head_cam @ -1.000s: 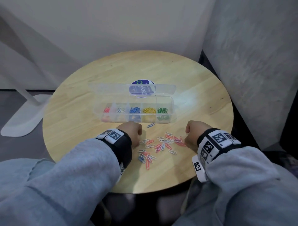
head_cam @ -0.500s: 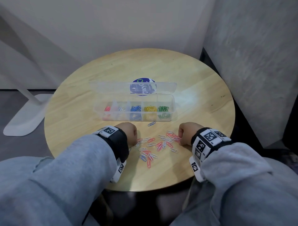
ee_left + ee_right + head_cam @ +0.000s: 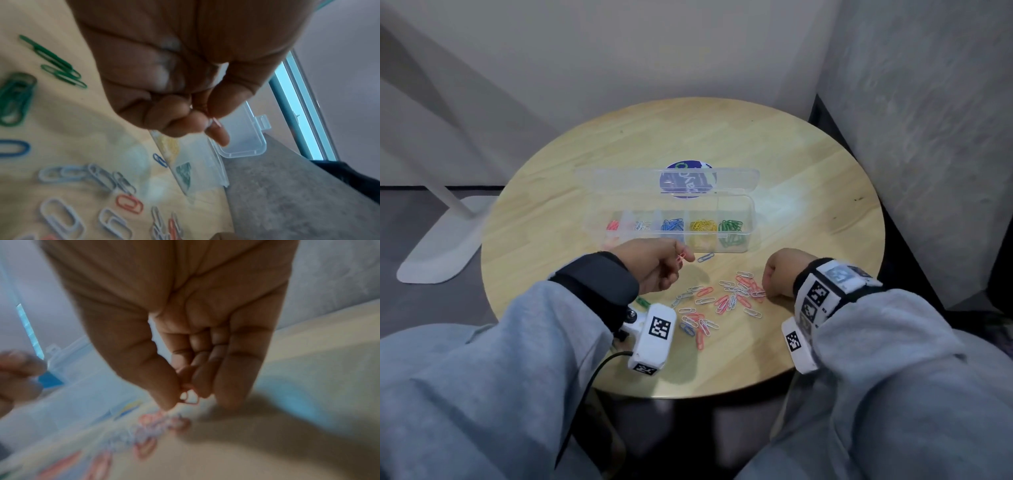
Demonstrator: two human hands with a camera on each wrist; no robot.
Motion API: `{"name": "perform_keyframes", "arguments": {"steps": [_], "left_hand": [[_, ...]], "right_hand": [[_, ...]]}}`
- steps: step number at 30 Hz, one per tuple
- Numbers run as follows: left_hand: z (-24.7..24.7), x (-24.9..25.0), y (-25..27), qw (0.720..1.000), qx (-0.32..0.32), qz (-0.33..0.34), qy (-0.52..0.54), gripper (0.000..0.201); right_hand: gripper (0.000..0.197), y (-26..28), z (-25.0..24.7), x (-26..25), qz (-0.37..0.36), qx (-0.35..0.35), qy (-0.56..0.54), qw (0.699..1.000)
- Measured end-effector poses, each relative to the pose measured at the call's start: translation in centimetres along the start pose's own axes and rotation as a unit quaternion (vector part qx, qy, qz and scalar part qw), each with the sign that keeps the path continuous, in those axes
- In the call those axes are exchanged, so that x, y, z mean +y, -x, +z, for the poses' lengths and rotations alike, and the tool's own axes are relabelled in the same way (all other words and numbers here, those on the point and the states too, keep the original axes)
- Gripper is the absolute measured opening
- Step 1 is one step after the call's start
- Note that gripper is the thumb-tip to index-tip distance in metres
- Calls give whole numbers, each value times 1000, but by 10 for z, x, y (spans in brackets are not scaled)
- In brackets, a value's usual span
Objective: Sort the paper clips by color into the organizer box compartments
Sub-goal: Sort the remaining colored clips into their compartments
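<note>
A clear organizer box [image 3: 750,219] stands mid-table with its lid open at the back. Its compartments hold red, white, blue, yellow and green clips, from left to right. My left hand [image 3: 678,255] hovers just in front of the box, with a red paper clip [image 3: 681,260] pinched between thumb and fingertips [image 3: 195,123]. A loose pile of red, white and blue clips [image 3: 722,299] lies between my hands. My right hand [image 3: 766,287] rests at the pile's right edge and pinches a red clip [image 3: 191,400] just above the table.
A single blue clip [image 3: 705,257] lies in front of the box. Green clips [image 3: 53,60] lie beside my left wrist. The round wooden table [image 3: 551,192] has walls close behind it and to its right. A white stand base [image 3: 438,246] sits on the floor at left.
My left hand has risen from the pile, turned and moved toward the box with a red clip. My right hand has shifted left into the pile's edge.
</note>
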State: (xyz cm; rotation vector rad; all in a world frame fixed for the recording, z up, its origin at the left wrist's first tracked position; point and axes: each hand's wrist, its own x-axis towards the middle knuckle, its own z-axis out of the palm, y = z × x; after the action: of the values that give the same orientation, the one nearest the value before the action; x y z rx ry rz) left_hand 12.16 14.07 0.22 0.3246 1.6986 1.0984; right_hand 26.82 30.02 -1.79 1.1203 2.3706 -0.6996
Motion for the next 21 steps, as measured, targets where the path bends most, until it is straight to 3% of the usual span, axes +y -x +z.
{"name": "perform_keyframes", "arguments": {"steps": [3, 5, 7, 9, 11, 13, 16, 21], "left_hand": [[2, -1, 2, 997, -20, -27, 70, 32], [8, 0, 1, 997, -5, -47, 55, 29], [20, 2, -1, 997, 23, -63, -37, 27], [31, 2, -5, 963, 50, -50, -261, 20], [39, 0, -8, 878, 74, 1, -472, 17], [47, -2, -9, 827, 84, 18, -556, 20], [60, -9, -12, 804, 70, 39, -590, 28], [75, -14, -18, 784, 45, 37, -618, 29]], "right_hand": [[11, 4, -13, 6, 11, 15, -106, 994], [12, 4, -20, 10, 8, 5, -210, 978], [19, 4, -25, 13, 10, -10, -297, 955], [22, 3, -26, 13, 6, -13, -304, 952], [15, 4, -24, 11, 2, -3, -204, 979], [9, 8, -17, 7, -2, 4, -57, 998], [26, 11, -6, -1, 6, -12, 81, 997], [30, 10, 7, -8, 3, -10, 118, 993]]}}
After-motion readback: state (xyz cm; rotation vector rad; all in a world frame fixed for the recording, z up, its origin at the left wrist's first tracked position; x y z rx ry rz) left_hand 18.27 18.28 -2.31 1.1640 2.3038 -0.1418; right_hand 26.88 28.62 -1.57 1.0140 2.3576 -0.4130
